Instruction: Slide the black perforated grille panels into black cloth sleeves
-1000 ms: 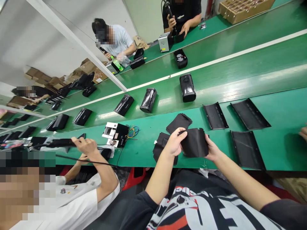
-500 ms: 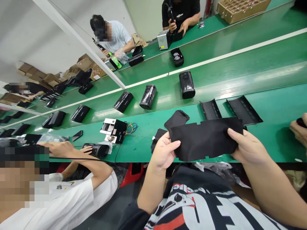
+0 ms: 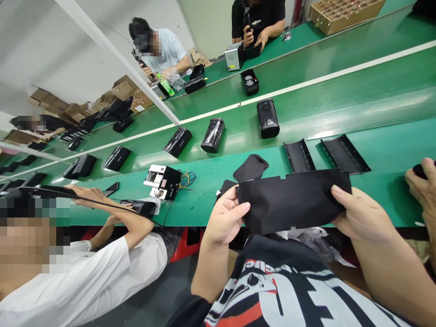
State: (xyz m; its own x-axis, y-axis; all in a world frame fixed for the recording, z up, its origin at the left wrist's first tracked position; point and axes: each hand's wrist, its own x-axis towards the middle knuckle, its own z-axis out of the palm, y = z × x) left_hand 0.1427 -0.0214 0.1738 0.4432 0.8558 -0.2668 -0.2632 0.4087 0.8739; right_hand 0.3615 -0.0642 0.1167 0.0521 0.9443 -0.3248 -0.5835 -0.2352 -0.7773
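Note:
A thin black sheet [image 3: 293, 202] with small notches in its long edges is stretched between my two hands, over the bench's near edge. My left hand [image 3: 226, 218] pinches its left end, thumb on top. At the right end, my right hand [image 3: 356, 211] grips it the same way, its fingers hidden underneath. Beyond the sheet lies a stack of similar black sheets [image 3: 251, 167], with another black pile [image 3: 226, 187] partly behind my left hand. Two curved black plastic panels, one narrower [image 3: 299, 156] and one wider [image 3: 345, 153], rest farther right on the bench.
Several black speaker-like housings, such as this one [image 3: 267, 119], sit along the green conveyor [image 3: 340, 91]. A small black-and-white machine [image 3: 162, 181] with coiled wires stands left. A co-worker in white [image 3: 112, 272] sits close on my left; another person's hand [image 3: 422, 186] is at the right edge.
The sheet has come slightly nearer to me and looks flatter and more spread, with my hands a little farther apart. The left co-worker's arm and tool have shifted.

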